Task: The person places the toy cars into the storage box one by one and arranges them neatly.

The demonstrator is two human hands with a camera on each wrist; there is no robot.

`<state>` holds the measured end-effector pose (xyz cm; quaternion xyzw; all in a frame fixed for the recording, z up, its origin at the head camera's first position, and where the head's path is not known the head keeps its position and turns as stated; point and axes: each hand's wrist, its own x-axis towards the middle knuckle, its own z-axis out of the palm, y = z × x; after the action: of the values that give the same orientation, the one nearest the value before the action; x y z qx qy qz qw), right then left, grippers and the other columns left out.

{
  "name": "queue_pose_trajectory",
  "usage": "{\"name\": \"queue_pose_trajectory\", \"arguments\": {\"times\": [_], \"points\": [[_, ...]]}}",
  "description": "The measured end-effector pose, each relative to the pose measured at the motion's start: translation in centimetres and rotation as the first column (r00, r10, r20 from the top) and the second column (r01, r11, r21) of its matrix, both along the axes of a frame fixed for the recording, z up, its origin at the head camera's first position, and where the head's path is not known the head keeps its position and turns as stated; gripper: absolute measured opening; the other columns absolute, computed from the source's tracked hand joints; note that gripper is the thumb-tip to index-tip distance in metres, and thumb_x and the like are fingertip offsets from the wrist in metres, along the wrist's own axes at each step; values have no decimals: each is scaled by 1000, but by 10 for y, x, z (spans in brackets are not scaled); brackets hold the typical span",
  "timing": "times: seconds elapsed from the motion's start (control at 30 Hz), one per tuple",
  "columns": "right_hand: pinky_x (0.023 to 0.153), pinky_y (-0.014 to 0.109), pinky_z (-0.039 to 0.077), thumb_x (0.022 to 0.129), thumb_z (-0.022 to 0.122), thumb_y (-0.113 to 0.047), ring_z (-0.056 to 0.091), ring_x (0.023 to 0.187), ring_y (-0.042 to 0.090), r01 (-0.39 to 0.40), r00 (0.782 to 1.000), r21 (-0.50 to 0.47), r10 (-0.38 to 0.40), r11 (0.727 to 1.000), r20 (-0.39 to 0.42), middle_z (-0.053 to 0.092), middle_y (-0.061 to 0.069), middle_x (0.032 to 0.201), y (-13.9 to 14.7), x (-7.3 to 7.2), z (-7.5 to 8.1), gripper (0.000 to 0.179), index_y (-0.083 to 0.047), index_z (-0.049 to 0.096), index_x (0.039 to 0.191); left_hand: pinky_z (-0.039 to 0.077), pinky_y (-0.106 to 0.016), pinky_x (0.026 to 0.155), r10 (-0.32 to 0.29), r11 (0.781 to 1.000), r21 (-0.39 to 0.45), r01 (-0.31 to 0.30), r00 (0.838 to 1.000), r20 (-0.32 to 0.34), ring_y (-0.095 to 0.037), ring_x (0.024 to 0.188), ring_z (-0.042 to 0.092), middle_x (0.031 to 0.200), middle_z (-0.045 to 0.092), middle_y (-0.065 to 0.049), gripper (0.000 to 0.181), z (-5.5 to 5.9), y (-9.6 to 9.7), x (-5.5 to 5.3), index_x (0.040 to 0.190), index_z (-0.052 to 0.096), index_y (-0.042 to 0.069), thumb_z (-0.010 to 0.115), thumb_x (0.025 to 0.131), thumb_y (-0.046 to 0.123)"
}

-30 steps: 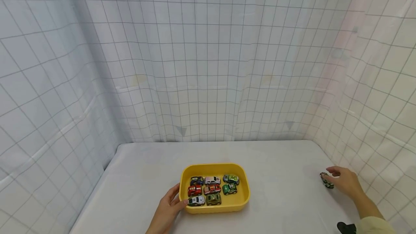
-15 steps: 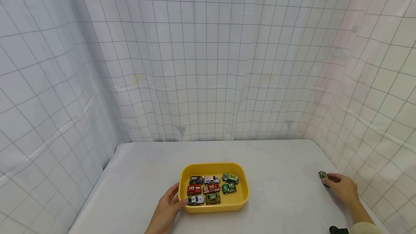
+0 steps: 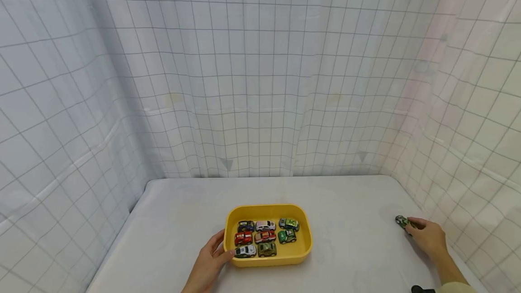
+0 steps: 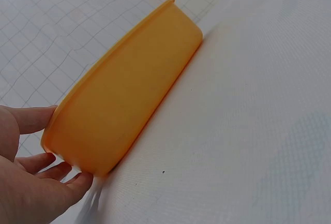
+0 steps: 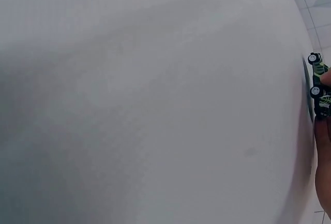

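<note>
At the far right of the table, my right hand (image 3: 429, 238) pinches a green-and-black toy car (image 3: 402, 222) between thumb and fingers. In the right wrist view that toy car (image 5: 317, 71) shows at the right edge, its wheels turned toward the camera and part of it cut off. My left hand (image 3: 208, 259) grips the left end of a yellow tray (image 3: 303, 257), thumb over the rim. The left wrist view has its fingers (image 4: 77, 185) against the outer wall of the tray (image 4: 129, 79). Several toy cars stand in rows inside, among them a red one (image 3: 243, 238) and an olive one (image 3: 267, 250).
A white cloth covers the table (image 3: 350, 220). White grid-patterned curtains (image 3: 260, 80) enclose it at the back and on both sides, the right one (image 3: 480, 180) close beside my right hand. A dark object (image 3: 421, 289) shows by the right sleeve.
My right hand has taken hold of the green-and-black car, which has turned and shifted slightly left. The left hand and the tray have stayed in place.
</note>
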<state>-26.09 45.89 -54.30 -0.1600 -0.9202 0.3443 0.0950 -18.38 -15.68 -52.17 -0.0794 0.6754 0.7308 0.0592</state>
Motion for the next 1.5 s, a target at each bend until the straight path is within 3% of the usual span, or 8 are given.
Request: {"name": "queue_pose_trajectory", "arguments": {"times": [0.3,0.5,0.63,0.8,1.0,1.2,1.37,1.5], "points": [[94,67,48,92,67,-19,53,118,58,-69,997,30,70,997,-42,60,37,129,-12,-7,5,47,9,65,130,41,-58,112,-3,1000,1,3,1000,-4,-53,147,23,164,16,-35,84,-2,0,-1,159,23,-9,74,92,-2],[73,41,56,92,70,-21,61,106,48,-118,992,24,119,993,-48,62,37,124,-19,-10,12,47,8,66,128,40,-58,112,8,1000,-5,-8,1000,-1,-54,147,23,163,16,-36,84,-3,2,-2,158,23,-10,74,92,-2],[72,35,53,93,72,-22,62,108,48,-174,983,44,176,984,-43,64,35,125,-27,-13,15,46,6,67,129,41,-58,112,-3,1000,3,3,1000,-8,-55,147,22,163,14,-36,85,-4,3,-1,158,22,-11,74,93,-2],[77,40,55,94,74,-19,63,109,47,-267,957,83,274,960,-92,65,33,124,-44,-18,17,41,6,70,127,40,-57,113,1,1000,20,-1,1000,-4,-53,147,22,164,14,-35,84,-3,2,-2,159,22,-10,73,94,-2],[69,27,55,92,76,-11,68,101,37,-323,935,60,328,944,-134,69,29,118,-66,-21,19,36,7,72,123,38,-58,114,7,999,31,-8,1000,9,-52,148,23,164,14,-34,83,-1,1,-1,159,23,-8,73,93,-3],[69,25,57,90,76,-6,70,101,41,-381,907,54,384,923,-175,70,28,115,-88,-26,19,32,7,73,119,39,-57,114,-5,999,49,5,1000,-2,-52,148,23,164,15,-34,84,-2,0,0,159,22,-8,74,93,0],[79,32,61,88,75,-4,70,103,42,-418,883,43,417,908,-214,71,25,116,-107,-30,22,30,4,75,118,40,-55,113,-17,998,53,17,1000,-13,-52,148,23,164,15,-35,85,-5,-1,1,159,22,-9,75,94,1],[82,37,63,87,75,-2,71,102,40,-469,845,45,462,882,-270,73,22,114,-124,-33,26,29,3,76,115,39,-55,114,-20,998,57,21,1000,-14,-51,148,24,164,14,-35,85,-5,-1,1,159,21,-9,75,94,2]]}}
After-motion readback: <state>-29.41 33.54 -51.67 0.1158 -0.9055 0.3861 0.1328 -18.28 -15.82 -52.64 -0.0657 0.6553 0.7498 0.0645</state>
